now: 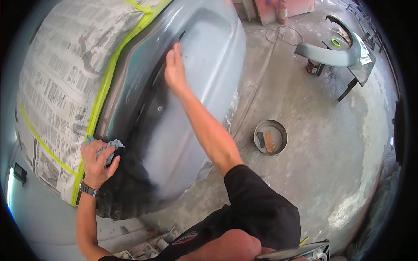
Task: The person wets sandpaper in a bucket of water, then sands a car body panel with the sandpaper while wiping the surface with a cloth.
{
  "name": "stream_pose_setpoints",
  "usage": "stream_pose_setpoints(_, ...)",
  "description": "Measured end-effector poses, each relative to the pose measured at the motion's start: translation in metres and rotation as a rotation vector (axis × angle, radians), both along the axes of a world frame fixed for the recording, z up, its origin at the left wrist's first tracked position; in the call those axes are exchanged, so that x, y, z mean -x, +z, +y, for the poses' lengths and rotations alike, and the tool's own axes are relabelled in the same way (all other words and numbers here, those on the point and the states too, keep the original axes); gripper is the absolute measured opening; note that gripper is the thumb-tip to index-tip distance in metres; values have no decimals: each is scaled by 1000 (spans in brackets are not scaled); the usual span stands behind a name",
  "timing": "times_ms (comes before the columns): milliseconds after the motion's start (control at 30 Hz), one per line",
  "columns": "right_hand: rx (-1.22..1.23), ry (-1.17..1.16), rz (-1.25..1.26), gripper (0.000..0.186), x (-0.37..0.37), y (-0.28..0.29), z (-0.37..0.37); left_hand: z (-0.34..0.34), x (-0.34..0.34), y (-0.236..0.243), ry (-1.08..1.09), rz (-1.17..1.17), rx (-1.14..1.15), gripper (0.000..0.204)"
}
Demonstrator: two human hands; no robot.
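A grey primed car bumper (204, 74) curves away from me, its lower part dark. My right hand (175, 69) lies flat on its upper face beside a dark slot, fingers together, holding nothing I can see. Lower left, my left hand (96, 160) grips a crumpled blue cloth (109, 145) against the bumper's edge. A dark watch (88, 189) circles that wrist. Newspaper masking (61, 87) edged with yellow-green tape (106, 80) covers the car body to the left.
A round metal pan (270, 137) holding a sanding block sits on the dusty concrete floor. A loose grey fender (331, 52) rests on a stand at upper right, with a tape roll and a can nearby. Small tins lie near my knees.
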State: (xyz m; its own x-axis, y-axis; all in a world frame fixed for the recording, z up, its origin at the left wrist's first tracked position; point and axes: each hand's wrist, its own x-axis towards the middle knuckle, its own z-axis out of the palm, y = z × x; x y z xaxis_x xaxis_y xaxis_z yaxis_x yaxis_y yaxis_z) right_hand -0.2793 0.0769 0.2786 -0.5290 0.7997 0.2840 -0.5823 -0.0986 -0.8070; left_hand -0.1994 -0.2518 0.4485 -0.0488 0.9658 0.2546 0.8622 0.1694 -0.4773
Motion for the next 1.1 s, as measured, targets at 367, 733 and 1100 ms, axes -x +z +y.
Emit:
stream_pose_setpoints(367, -93, -32, 19, 62, -8, -4, -9, 3, 2, 2, -9, -8, 24, 39)
stream_pose_setpoints(733, -221, -172, -305, 52, 1, -7, 29, 2, -1, 3, -4, 0, 32, 44)
stream_pose_setpoints(1100, 44, -43, 97, 67, -2, 7, -43, -3, -1, 4, 28, 11, 48, 44)
